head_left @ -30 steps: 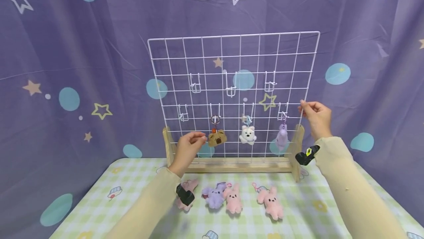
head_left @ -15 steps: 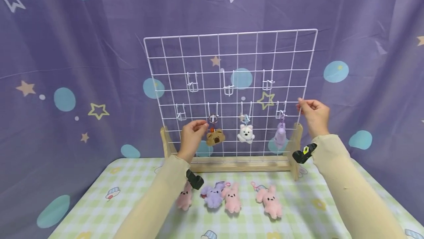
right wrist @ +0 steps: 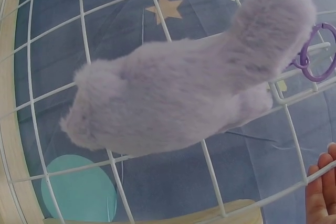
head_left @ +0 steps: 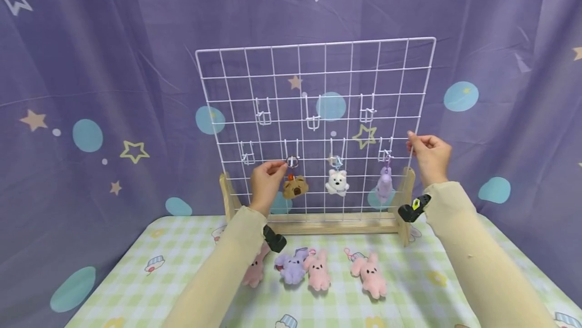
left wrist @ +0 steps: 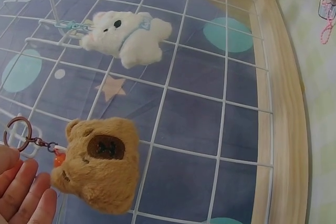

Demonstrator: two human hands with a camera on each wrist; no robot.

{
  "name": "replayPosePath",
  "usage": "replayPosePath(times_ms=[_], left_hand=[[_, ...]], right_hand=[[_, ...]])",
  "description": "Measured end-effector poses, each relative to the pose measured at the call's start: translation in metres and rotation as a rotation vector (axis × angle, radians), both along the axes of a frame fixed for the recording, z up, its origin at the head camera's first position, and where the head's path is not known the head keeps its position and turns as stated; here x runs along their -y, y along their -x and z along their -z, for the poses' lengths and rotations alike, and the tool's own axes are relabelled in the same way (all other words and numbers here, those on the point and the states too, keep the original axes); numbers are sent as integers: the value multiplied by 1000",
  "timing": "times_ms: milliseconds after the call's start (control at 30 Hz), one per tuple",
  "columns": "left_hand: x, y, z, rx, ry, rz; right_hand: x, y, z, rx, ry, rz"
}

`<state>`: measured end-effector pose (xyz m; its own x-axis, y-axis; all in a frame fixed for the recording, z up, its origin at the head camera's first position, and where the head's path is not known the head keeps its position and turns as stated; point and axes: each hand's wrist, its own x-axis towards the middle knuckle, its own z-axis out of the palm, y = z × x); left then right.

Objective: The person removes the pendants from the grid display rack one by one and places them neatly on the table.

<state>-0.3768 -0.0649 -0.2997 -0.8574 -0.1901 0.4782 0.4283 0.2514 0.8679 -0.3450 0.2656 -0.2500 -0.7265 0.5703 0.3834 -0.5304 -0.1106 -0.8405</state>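
Observation:
A brown bear plush keychain [head_left: 295,187] hangs by its ring from a hook on the white wire grid [head_left: 317,72]. At that ring are the thumb and fingertips of my left hand [head_left: 266,182]; whether they pinch it or only touch it, I cannot tell. In the left wrist view, fingers [left wrist: 23,190] show close beside the bear's ring. My right hand [head_left: 432,158] grips the right edge of the grid between thumb and fingers. Near it, a lilac plush keychain [right wrist: 173,95] hangs from another hook, seen from the side. A white bear plush keychain [head_left: 337,183] hangs between these two.
The grid stands in a wooden base [head_left: 336,227] on a checked tablecloth [head_left: 182,267]. In front lie a lilac plush [head_left: 291,268] and pink rabbit plushes [head_left: 318,271], one partly behind my left sleeve. Bare hooks [head_left: 313,122] sit higher on the grid; a purple curtain [head_left: 136,65] hangs behind.
My left hand has moved up and slightly right, from beside the brown bear's head to its ring. The right hand keeps its grip on the grid edge. The view has shifted slightly.

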Motion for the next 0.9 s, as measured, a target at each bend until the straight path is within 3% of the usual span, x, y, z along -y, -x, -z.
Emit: replayPosePath(times_ms=[433, 767, 900], left_hand=[[-7, 4, 0, -55, -32, -50], [-10, 0, 0, -23, -136, -22], [-11, -2, -1, -11, -160, 7]], right_hand=[[-3, 5, 2, -19, 11, -25], [0, 6, 2, 24, 8, -20], [-9, 18, 11, 29, -22, 23]])
